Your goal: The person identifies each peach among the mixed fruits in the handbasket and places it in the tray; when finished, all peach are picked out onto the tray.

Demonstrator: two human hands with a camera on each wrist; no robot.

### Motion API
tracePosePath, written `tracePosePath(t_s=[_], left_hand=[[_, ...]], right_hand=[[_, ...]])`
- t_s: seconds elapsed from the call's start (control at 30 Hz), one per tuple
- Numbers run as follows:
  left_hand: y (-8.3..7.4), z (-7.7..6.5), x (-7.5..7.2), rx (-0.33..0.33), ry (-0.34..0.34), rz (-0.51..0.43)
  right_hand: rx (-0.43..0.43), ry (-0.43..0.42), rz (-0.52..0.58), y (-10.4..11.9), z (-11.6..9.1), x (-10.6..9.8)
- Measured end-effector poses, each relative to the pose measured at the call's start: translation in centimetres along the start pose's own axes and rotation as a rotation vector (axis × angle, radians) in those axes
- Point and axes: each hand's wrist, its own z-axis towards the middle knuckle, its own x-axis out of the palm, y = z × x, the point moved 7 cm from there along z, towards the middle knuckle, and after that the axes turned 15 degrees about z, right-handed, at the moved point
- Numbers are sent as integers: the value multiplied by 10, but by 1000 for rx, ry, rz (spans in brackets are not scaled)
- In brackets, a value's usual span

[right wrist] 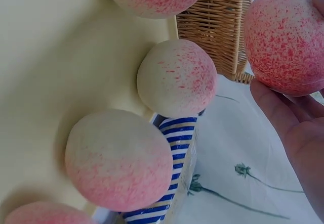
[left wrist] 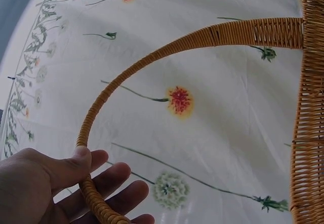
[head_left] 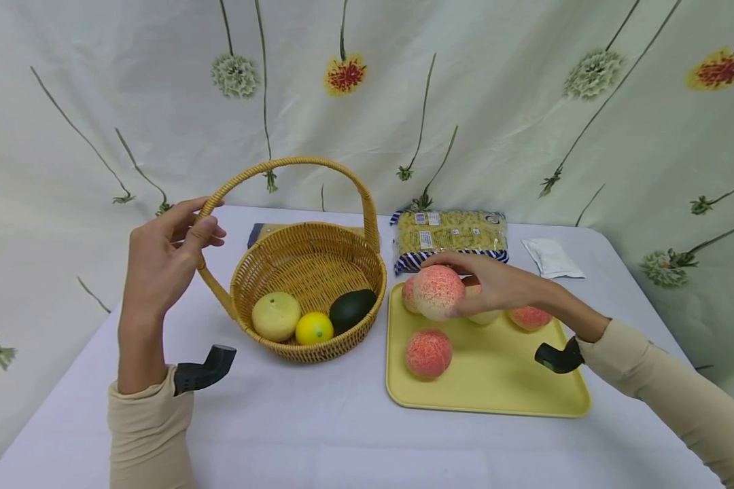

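Observation:
In the head view, a wicker basket [head_left: 308, 352] stands left of centre on the table. Inside it lie a pale round fruit [head_left: 276, 316], a lemon [head_left: 315, 329] and a dark avocado [head_left: 352, 311]. My left hand [head_left: 166, 261] grips the left side of the basket's arched handle [left wrist: 144, 59], thumb and fingers round it. A pink-and-cream peach [head_left: 438, 292] is in my right hand [head_left: 495, 282], raised over the yellow tray [head_left: 495, 387]. The right wrist view shows fingers [right wrist: 276, 107] under this peach. Several more peaches rest on the tray, one [head_left: 429, 354] near its left side.
Behind the tray lies a clear bag of pasta [head_left: 452, 234] with blue-striped ends. A small white packet [head_left: 552, 258] is to its right. Some flat brown and dark object [head_left: 269, 231] is partly hidden behind the basket. Flower-print cloth [head_left: 495, 136] hangs at the back.

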Motion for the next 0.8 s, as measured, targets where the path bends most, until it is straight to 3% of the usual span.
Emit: tracePosePath(t_s=[0.43, 0.8], left_hand=[[-3, -1, -3, 9, -4, 18], [-3, -2, -1, 9, -1, 12]], right_hand=[[34, -55, 51, -18, -41, -10], [44, -72, 115, -40, -65, -2]])
